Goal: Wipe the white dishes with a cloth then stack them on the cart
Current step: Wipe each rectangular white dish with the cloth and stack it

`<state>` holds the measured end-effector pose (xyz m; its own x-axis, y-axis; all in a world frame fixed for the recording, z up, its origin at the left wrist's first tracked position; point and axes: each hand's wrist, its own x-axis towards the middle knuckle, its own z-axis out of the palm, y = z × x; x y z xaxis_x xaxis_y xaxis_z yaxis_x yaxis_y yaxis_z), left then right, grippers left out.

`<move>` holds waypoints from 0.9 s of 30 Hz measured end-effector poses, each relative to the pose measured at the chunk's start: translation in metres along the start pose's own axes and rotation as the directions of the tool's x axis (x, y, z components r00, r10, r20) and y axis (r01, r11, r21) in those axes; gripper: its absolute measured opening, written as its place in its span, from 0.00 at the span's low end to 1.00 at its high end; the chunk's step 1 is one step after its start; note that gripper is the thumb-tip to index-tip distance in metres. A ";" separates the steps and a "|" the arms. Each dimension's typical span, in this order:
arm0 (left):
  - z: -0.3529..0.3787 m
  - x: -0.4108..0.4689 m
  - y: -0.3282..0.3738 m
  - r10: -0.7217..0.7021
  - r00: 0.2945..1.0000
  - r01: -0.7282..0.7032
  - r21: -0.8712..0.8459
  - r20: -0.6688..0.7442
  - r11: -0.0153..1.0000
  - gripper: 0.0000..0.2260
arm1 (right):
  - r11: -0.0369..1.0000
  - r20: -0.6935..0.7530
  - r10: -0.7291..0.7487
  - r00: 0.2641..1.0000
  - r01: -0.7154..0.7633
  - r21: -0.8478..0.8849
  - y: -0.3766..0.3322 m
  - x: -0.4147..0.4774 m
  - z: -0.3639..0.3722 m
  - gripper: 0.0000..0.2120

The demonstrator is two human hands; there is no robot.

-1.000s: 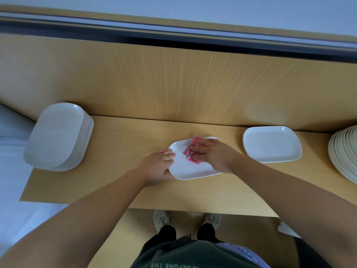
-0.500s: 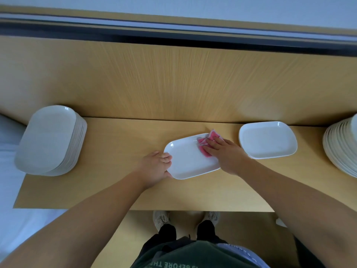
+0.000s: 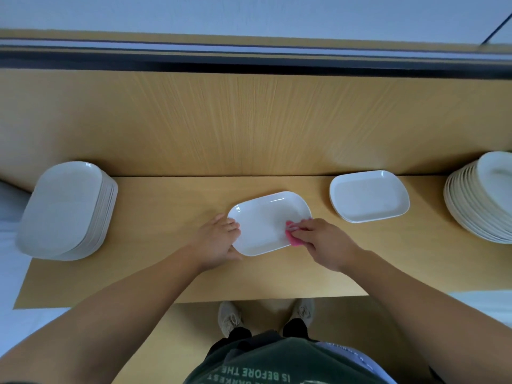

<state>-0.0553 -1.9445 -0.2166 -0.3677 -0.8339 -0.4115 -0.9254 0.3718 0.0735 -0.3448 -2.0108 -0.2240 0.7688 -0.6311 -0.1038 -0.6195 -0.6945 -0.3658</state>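
White dish (image 3: 266, 221) lies on the table (image 3: 166, 273), long axis running left to right, its left end gripped by the left hand (image 3: 219, 239), its right end under the right hand (image 3: 318, 239), apparently pinching a pink cloth (image 3: 291, 236).

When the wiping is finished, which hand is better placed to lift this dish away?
Probably the left hand: it grips the dish by its left rim, while the right hand is busy holding the pink cloth against the dish's right side.
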 end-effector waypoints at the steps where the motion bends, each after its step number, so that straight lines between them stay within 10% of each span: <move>1: 0.003 -0.002 0.003 0.018 1.000 -0.018 0.016 -0.004 1.000 0.30 | 1.000 -0.068 0.004 0.998 -0.004 0.011 0.000 -0.003 -0.003 0.16; 19: 0.011 -0.002 0.037 0.106 0.986 -0.078 0.202 -0.128 0.976 0.24 | 0.995 -0.341 -0.092 0.936 0.098 0.003 0.005 -0.017 -0.049 0.17; 27: -0.035 0.003 0.042 -0.179 0.959 0.125 -0.237 -0.221 0.963 0.20 | 0.986 -0.462 -0.157 0.873 0.161 -0.033 0.005 -0.012 -0.080 0.18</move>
<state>-0.0982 -1.9463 -0.1830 -0.2075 -0.9561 -0.2070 -0.9593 0.1574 0.2345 -0.3703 -2.0343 -0.1511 0.6951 -0.6011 0.3943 -0.4928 -0.7978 -0.3473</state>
